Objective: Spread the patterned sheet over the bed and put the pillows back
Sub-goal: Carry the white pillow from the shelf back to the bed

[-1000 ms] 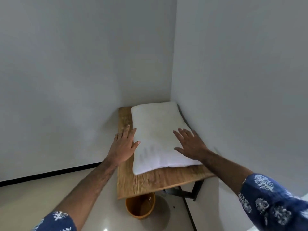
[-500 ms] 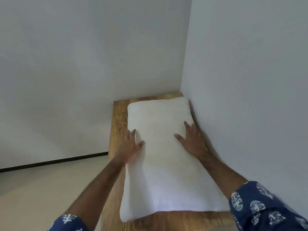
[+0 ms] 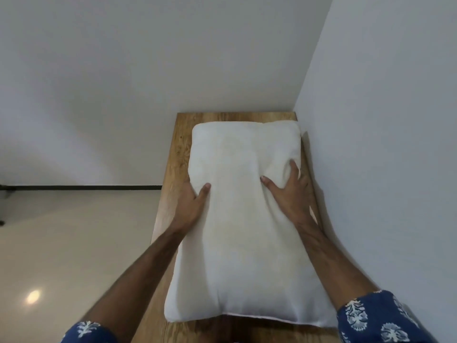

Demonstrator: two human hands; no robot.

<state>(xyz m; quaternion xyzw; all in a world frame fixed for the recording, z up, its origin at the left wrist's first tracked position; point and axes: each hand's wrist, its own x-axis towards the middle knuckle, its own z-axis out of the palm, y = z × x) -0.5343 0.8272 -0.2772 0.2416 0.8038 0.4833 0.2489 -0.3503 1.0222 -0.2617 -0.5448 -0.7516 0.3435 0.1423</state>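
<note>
Head view showed left hand (image 3: 191, 206) and right hand (image 3: 289, 194) gripping the white pillow (image 3: 242, 231) by its long sides, fingers curled into the stuffing, apparently to lift it off the wooden table (image 3: 173, 169).

text: none legible | labels: none | brands: none | numbers: 0

One white pillow (image 3: 244, 219), one wooden table (image 3: 173, 174) under it, two hands (the left hand (image 3: 190, 206) and the right hand (image 3: 290, 196), both gripping the pillow), and two blue patterned sleeves (image 3: 378, 318)
</note>
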